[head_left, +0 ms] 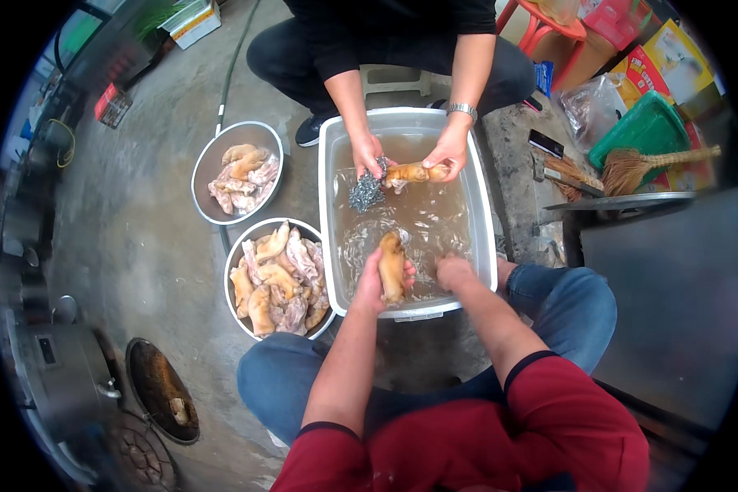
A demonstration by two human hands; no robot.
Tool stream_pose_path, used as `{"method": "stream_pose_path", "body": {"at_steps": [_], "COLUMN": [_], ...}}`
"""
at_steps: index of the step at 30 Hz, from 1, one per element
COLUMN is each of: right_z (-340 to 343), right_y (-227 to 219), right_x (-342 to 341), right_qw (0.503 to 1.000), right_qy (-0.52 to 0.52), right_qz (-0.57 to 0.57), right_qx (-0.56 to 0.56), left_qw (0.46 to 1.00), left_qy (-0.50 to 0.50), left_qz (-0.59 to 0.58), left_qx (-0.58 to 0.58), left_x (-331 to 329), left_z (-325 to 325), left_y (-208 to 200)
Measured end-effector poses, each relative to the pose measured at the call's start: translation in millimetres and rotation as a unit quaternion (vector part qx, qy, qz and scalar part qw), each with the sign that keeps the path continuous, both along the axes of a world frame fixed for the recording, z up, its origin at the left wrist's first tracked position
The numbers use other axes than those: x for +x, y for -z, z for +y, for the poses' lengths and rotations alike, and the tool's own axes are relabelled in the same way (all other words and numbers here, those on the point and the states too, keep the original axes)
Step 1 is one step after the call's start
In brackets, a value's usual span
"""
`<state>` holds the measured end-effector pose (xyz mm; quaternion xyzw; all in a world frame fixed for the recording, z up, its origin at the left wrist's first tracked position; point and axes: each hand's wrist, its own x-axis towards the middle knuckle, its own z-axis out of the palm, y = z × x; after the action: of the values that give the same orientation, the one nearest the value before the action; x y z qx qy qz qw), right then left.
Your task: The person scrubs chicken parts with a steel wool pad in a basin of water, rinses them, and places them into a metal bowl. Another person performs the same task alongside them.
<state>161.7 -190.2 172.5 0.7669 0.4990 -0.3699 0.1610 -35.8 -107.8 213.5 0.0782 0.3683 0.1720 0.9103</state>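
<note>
My left hand is wrapped round a yellowish pig's trotter, held upright over the near part of a white plastic tub of murky water. To its right, my right hand dips into the water; its fingers are under the surface and blurred, so I cannot see whether they hold anything. Across the tub a co-worker's hands hold another pig's trotter and a grey metal scourer. Left of the tub stands a metal basin heaped with trotters, with a smaller basin of trotter pieces beyond it.
A green hose runs along the concrete floor. At the right lie a phone, a straw broom and a green dustpan. A metal panel stands near my right knee. An open drain hole is at the lower left.
</note>
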Motion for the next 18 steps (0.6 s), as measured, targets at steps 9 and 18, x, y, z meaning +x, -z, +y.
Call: {"method": "stream_pose_path", "body": {"at_steps": [9, 18], "right_z": [10.7, 34.5], "right_y": [-61.8, -79.5], "right_x": [-38.4, -69.5], "right_qw": [0.796, 0.853], "right_qy": [0.350, 0.252], "right_qz": [0.349, 0.095], "right_qx": [0.349, 0.448], "left_qw": [0.986, 0.975], "left_qy": [0.037, 0.028], "left_qz": [0.136, 0.172], "left_qx": [0.089, 0.139], "left_x": [-3.5, 16.5], "left_z": [1.5, -11.4], "left_y": [14.4, -31.4]}}
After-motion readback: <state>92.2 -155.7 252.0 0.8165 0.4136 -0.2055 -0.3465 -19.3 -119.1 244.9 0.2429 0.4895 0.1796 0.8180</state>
